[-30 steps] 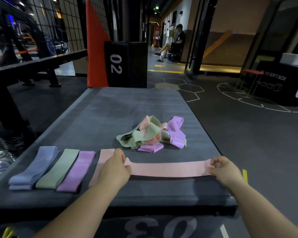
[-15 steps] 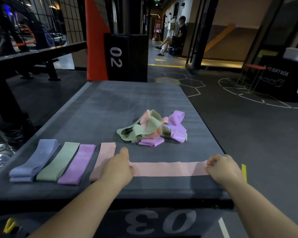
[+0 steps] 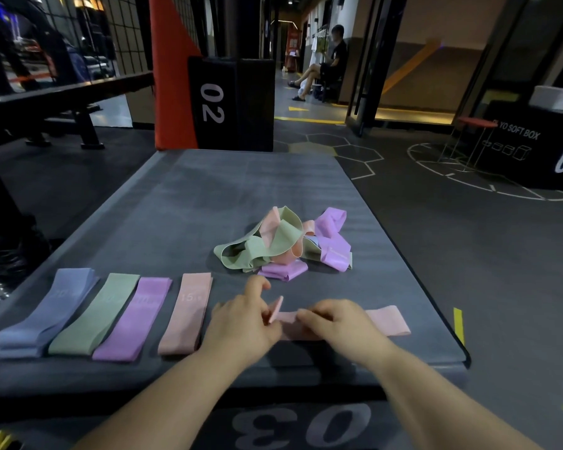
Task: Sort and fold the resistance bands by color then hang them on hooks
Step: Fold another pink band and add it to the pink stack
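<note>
Both hands have drawn together over the loose pink band, which a second ago they held stretched flat by its two ends. It lies along the near edge of a wide grey padded surface. Towards the middle of that surface sits a tangled pile of unsorted bands in green, pink and purple, well apart from the finished work. At the near left is a tidy row of four folded bands, side by side: a blue band, a green band, a purple band and a folded pink band, each a flat matte strip with faint printed numbers. By these signs the task looks less than half done: the pile remains to be sorted, and no hooks are in view. The left hand pinches the loose band's left end, lifted upright off the surface. The right hand lies with bent fingers over its middle; whether it pinches or only presses is unclear. The right end rests free.
</note>
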